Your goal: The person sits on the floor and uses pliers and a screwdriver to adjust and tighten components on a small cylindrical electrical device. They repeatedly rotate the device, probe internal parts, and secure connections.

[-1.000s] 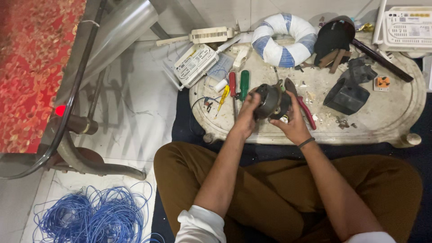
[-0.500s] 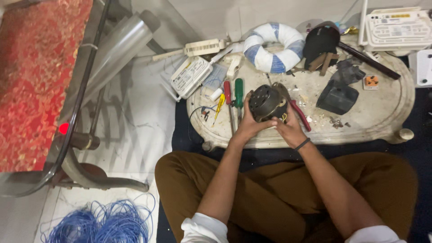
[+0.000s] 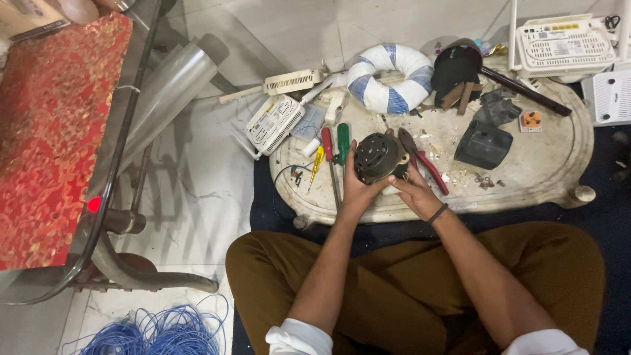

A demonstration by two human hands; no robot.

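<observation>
A round dark electric motor [image 3: 379,156] is held over the near edge of a low oval white table [image 3: 545,174]. My left hand [image 3: 355,189] cups it from the left and below, thumb up along its side. My right hand [image 3: 413,191], with a dark band on the wrist, grips its lower right side. Just left of the motor lie a red-handled screwdriver [image 3: 327,144], a green-handled screwdriver [image 3: 342,142] and a small yellow tool [image 3: 316,161]. Red-handled pliers [image 3: 424,161] lie right of the motor.
On the table: a blue-and-white wound ring [image 3: 389,77], a black box [image 3: 484,144], a black cap-like object [image 3: 456,66], small screws. White vented devices [image 3: 565,43] stand at the back. A glass table with red cloth [image 3: 46,131] is on the left, blue wire [image 3: 154,332] on the floor.
The camera view has shifted slightly. Both hands keep hold of the motor, which has turned a little between them and sits slightly nearer my body.
</observation>
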